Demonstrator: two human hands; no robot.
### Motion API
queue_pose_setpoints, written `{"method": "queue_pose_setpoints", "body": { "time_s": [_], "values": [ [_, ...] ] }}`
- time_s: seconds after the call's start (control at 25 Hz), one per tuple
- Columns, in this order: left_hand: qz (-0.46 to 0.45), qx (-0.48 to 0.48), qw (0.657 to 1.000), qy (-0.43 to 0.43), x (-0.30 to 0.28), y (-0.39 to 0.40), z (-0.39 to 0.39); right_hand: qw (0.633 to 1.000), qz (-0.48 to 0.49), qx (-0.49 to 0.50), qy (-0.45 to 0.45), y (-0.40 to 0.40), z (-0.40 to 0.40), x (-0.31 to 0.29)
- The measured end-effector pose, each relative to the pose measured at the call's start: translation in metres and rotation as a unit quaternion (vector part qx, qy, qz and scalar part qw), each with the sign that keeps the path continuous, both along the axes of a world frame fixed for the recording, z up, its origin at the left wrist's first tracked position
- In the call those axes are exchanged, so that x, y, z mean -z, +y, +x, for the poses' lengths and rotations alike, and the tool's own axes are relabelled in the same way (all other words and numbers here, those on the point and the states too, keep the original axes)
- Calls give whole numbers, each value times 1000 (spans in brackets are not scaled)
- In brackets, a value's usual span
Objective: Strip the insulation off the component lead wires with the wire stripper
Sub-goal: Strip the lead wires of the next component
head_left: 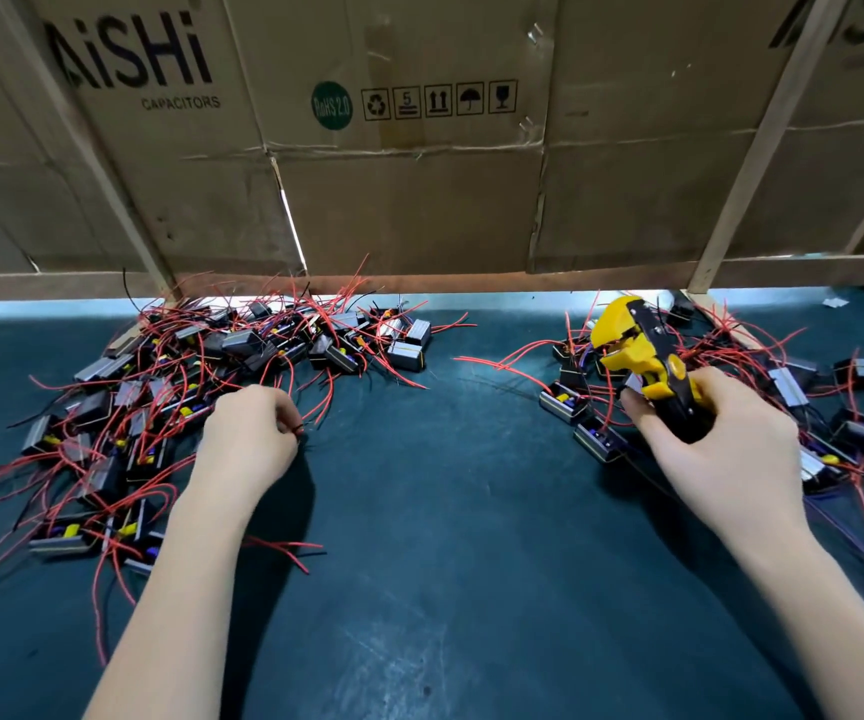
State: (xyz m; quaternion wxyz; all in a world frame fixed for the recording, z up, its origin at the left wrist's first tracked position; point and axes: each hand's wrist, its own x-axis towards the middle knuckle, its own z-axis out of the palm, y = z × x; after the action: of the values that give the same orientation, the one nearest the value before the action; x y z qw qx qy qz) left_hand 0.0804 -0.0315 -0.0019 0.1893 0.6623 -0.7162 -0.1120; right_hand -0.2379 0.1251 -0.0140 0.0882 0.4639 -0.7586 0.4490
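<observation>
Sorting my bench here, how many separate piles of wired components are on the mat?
2: a big pile at the left by the left hand, a smaller pile at the right behind the right hand.

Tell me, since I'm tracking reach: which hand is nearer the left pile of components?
Left. The left hand touches the left pile; the right hand is across the table.

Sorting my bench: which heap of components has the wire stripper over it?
The smaller right heap: the right hand holds the yellow wire stripper above it. The bigger left heap has only the left hand.
</observation>
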Motion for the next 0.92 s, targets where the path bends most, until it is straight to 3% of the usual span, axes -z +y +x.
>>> {"method": "queue_pose_setpoints", "body": {
  "time_s": [0.36,0.64,0.92],
  "values": [
    [6,255,964,73,-3,24,-41,997,38,-21,68,-1,7,1],
    [29,297,950,93,-4,23,-39,992,69,-40,98,-1,11,3],
    [-83,306,944,88,9,30,-58,990,75,-38,113,-2,10,6]
  ]
}}
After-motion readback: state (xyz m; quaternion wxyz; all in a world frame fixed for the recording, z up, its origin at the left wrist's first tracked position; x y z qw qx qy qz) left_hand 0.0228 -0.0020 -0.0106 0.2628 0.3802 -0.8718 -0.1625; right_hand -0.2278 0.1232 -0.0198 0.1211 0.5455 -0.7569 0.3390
